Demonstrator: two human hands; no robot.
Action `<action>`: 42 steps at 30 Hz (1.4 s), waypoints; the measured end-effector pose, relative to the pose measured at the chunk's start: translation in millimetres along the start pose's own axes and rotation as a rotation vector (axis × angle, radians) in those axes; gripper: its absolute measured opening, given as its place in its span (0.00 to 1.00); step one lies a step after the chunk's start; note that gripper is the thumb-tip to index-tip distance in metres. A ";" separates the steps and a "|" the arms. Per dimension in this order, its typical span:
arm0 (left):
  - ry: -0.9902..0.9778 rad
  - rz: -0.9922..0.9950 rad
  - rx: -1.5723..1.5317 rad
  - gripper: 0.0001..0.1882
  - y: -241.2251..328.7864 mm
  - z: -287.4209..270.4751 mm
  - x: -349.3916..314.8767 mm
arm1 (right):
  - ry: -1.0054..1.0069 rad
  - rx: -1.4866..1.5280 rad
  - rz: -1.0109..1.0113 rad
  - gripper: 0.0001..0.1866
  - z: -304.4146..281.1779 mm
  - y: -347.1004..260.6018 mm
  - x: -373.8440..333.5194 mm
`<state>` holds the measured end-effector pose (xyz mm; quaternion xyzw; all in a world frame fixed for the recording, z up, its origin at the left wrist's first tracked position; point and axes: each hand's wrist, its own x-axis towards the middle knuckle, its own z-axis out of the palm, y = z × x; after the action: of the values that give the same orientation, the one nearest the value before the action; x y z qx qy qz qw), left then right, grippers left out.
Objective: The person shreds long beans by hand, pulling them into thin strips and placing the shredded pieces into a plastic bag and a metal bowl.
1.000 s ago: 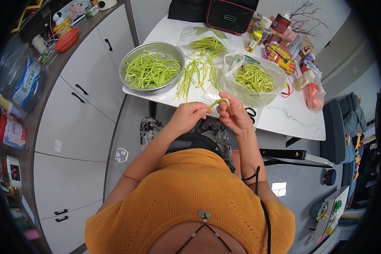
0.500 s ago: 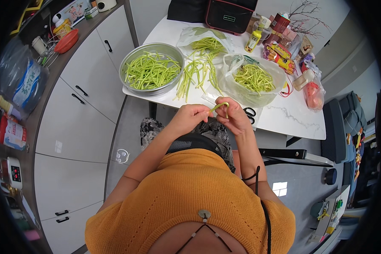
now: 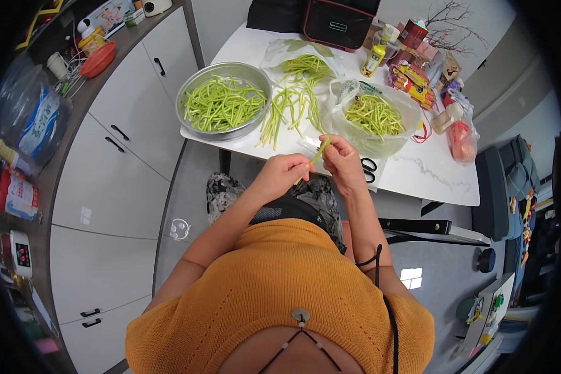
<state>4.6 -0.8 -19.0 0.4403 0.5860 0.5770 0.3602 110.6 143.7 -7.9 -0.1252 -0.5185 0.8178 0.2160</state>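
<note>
Just past the table's front edge, my left hand (image 3: 279,176) pinches the lower part of a thin green vegetable stem (image 3: 318,153). The stem slants up to the right, fairly straight. My right hand (image 3: 345,165) has its fingers closed at the upper end of the same stem. At the table's left, a round metal basin (image 3: 182,118) holds many short cut stems (image 3: 221,105). Long loose stems (image 3: 287,115) trail from an open plastic bag (image 3: 273,55) at the back. To the right, a whitish plastic bag (image 3: 336,128) holds more pale green pieces (image 3: 375,115).
Black-handled scissors (image 3: 368,170) lie at the front edge of the white table (image 3: 436,174), right of my right hand. A yellow bottle (image 3: 374,59), packaged food (image 3: 411,87) and a black appliance (image 3: 336,25) stand farther back. White cabinets (image 3: 115,187) curve along the left.
The stem was bent into a hook at my right fingers and is now straighter and tilted up. My right hand has shifted slightly up, with its fingers drawn in.
</note>
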 end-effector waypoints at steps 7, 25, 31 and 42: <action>0.078 -0.064 -0.119 0.09 -3.2 0.3 0.7 | 0.146 -0.482 -0.316 0.08 4.0 7.2 -0.9; 0.469 0.083 -0.650 0.09 -8.7 -40.0 10.1 | 0.425 -0.491 -0.280 0.14 -54.1 -48.7 20.2; 0.483 0.048 -0.590 0.07 -10.2 -35.8 11.0 | 0.380 -0.629 -0.414 0.14 -49.6 -37.6 16.3; 0.398 -0.009 -0.473 0.06 -8.1 -15.5 12.4 | -0.024 -1.187 -0.477 0.10 30.3 -5.5 -3.2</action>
<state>-15.1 5.6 -24.9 0.2200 0.4966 0.7706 0.3335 101.6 120.0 10.1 -0.0955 -0.8991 0.3224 0.2802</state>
